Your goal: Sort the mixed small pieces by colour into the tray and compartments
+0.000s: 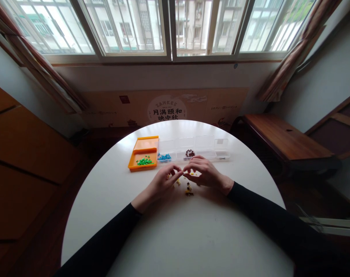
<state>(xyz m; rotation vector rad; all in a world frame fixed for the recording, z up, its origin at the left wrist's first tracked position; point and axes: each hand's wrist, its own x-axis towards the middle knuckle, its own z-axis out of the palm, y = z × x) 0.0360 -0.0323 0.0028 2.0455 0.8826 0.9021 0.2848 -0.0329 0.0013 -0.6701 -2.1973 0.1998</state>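
My left hand (167,177) and my right hand (203,171) meet fingertip to fingertip above the middle of the white table. Both are pinched closed; whatever lies between the fingertips is too small to make out. Just below them stands a small cluster of brown and yellow building blocks (189,190). Loose yellow pieces (178,181) lie under and around my fingers, partly hidden by them.
An orange box (130,165) with its lid open holds green pieces (144,161). Beside it, a clear compartment case (207,155) with raised lids contains blue pieces (164,157) and dark brown pieces (190,153). The round table (175,238) has a curved far edge.
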